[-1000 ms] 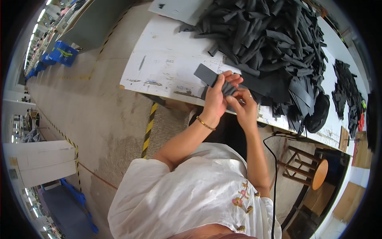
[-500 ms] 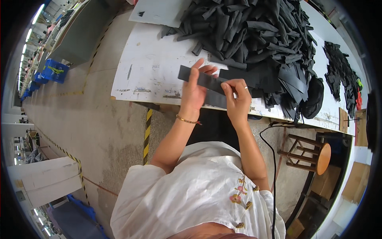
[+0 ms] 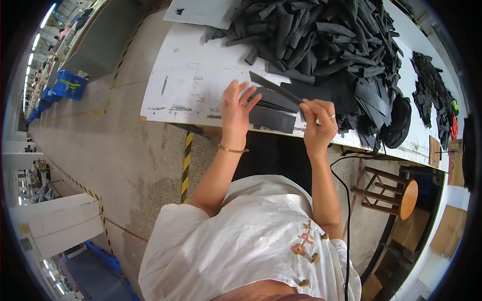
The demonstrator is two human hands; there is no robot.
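Observation:
My right hand (image 3: 320, 120) pinches one end of a dark grey fabric strip (image 3: 274, 86), which slants up and left over the table. My left hand (image 3: 237, 108) is beside it with fingers spread and nothing in them. Under the held strip, more flat dark strips (image 3: 272, 120) lie at the table's near edge, partly hidden by my hands. A large heap of dark strips (image 3: 306, 37) covers the table beyond my hands. Flat dark pieces (image 3: 372, 103) are stacked right of my right hand, next to a black rounded bundle (image 3: 397, 123).
The white table (image 3: 175, 95) has a worn front edge. A pale board (image 3: 201, 12) lies at its far left. Another dark pile (image 3: 428, 90) is farther right. A black cable (image 3: 346, 210) hangs down near a wooden stool (image 3: 407, 198). Blue crates (image 3: 70, 85) stand at the left.
My left hand has let go of the strip and opened, moving slightly left. My right hand has moved right with the strip, which now points up and left, edge-on.

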